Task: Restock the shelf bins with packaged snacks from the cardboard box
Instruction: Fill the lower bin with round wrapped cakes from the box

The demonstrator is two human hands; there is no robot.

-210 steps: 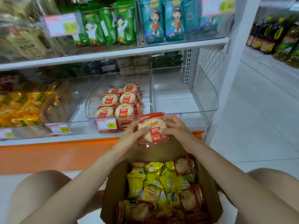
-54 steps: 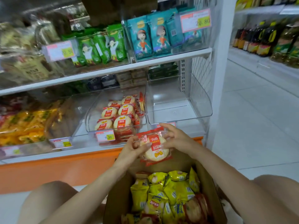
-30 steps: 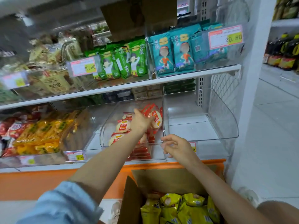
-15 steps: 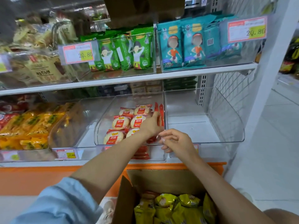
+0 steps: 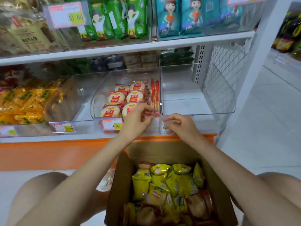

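The open cardboard box [image 5: 121, 180] stands on the floor between my knees, holding yellow snack packs [image 5: 164, 181] and round rice cracker packs in red wrappers [image 5: 198, 204]. On the lower shelf, the middle clear bin [image 5: 99, 101] holds rows of the same red cracker packs [image 5: 117, 97], with some standing on edge along its right wall. My left hand [image 5: 136, 122] is at the bin's front right corner, its fingertips and thumb pinching the red edge of a cracker pack [image 5: 150, 113]. My right hand [image 5: 180, 126] hovers beside it in front of the bins, fingers loosely curled and holding nothing.
An empty clear bin [image 5: 197, 105] sits right of the cracker bin. Left bins hold orange-yellow packs [image 5: 24, 103]. The upper shelf carries green [image 5: 117, 18] and teal packs [image 5: 184, 15]. An orange shelf base [image 5: 48, 154] runs below. Tiled aisle floor [image 5: 263, 128] lies to the right.
My left hand has drawn back from inside the cracker bin to its front right corner. My right hand stays just in front of the bins. The camera has tilted down onto the box.
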